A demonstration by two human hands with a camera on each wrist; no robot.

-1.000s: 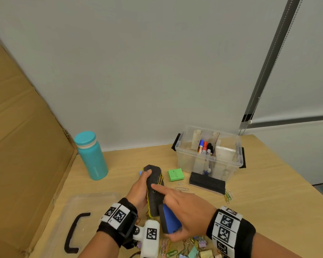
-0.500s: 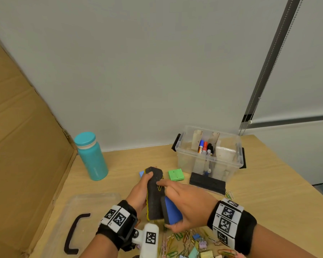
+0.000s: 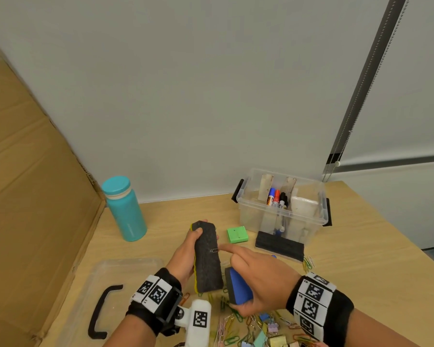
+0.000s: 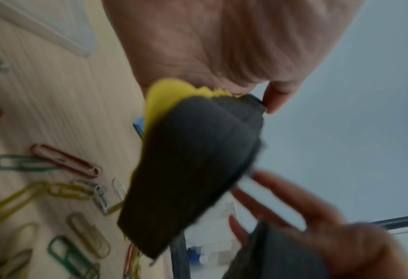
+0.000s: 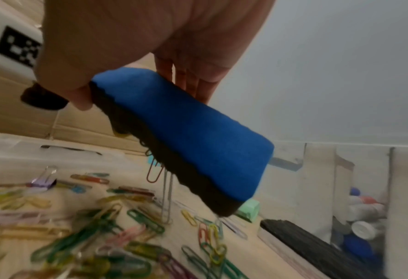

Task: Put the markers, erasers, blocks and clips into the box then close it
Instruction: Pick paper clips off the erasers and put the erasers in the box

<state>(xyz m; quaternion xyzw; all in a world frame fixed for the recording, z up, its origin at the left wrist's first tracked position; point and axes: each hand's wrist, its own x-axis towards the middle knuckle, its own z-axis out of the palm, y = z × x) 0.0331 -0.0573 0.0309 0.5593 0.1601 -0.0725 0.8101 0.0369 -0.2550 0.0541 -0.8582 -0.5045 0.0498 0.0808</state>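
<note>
My left hand (image 3: 186, 249) grips a yellow-backed eraser (image 3: 208, 256) (image 4: 191, 169) above the table, black felt side up. A small paper clip (image 3: 214, 250) sits on the felt. My right hand (image 3: 256, 279) holds a blue-backed eraser (image 3: 238, 288) (image 5: 191, 136) between thumb and palm, and its index finger points at the clip. The clear box (image 3: 282, 216) stands open at the back right with markers (image 3: 276, 197) inside. A third eraser (image 3: 280, 246) lies in front of the box, a green block (image 3: 237, 234) to its left.
The box lid (image 3: 105, 291) with a black handle lies at the front left. A teal bottle (image 3: 124, 209) stands at the back left beside a cardboard sheet (image 3: 35, 184). Several coloured paper clips (image 5: 131, 226) and binder clips (image 3: 268, 331) are scattered near the front edge.
Both hands rose and moved slightly toward the box with their erasers. The right index finger slid along the felt toward the small clip.
</note>
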